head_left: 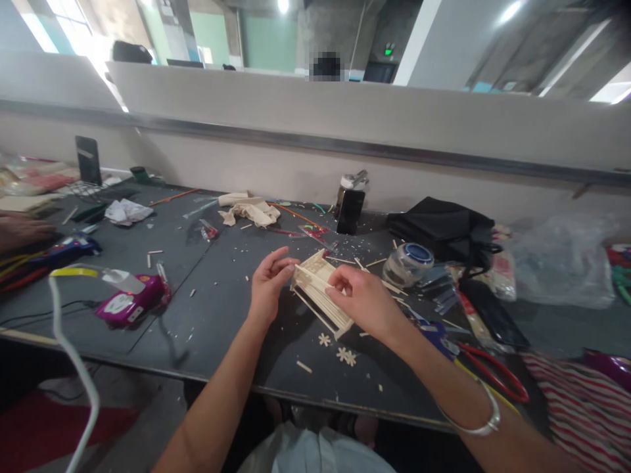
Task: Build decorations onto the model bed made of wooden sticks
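Note:
A small model built of thin wooden sticks point(320, 309) lies on the dark table in front of me. A thin wooden stick point(312, 274) stretches over it between my two hands. My left hand point(269, 286) is at the model's left, thumb and fingertips pinched at the stick's far end. Over the model's right side, my right hand point(367, 299) grips the near end between thumb and forefinger. Its palm side is hidden. Several small flower-shaped wooden pieces point(346, 356) lie just below the model.
A purple glue gun point(131, 302) with a white cord lies at left. To the right are a clear jar point(408, 264), red-handled scissors point(495, 371), a dark phone point(493, 312) and a black bag point(441, 223). Another phone point(351, 211) stands upright behind. Another person's hand point(22, 233) is far left.

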Demonstrator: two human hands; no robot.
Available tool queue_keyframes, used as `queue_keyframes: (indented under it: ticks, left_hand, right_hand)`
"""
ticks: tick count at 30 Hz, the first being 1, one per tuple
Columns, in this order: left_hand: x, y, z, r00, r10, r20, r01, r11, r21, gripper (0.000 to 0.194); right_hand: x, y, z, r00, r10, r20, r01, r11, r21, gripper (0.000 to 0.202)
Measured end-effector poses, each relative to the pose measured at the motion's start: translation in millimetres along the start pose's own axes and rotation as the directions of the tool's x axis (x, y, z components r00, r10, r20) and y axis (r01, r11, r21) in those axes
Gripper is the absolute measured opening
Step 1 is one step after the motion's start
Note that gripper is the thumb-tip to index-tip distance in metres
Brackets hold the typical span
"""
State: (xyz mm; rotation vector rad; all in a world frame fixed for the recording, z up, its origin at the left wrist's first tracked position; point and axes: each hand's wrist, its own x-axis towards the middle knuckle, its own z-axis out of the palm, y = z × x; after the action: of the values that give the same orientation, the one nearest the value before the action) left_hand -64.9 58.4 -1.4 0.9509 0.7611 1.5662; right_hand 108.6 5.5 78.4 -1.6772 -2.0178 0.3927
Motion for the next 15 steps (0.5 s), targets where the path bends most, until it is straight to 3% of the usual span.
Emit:
queue_keyframes:
  ticks: [11,15]
  left_hand:
    - [0.3,0.5,2.1,1.000,0.002,-0.013,-0.002,1.000,0.008,0.041]
    - [0.8,0.0,2.4,1.000,0.017,-0.002,-0.017,1.000,0.008,0.041]
  right_hand:
    - [-0.5,0.3,0.8,1.000,-0.006,0.004,0.006,1.000,0.006,0.003]
    - [-0.2,3.7,-8.1,1.000,0.005,0.019,-0.007,0.998,0.070,0.013]
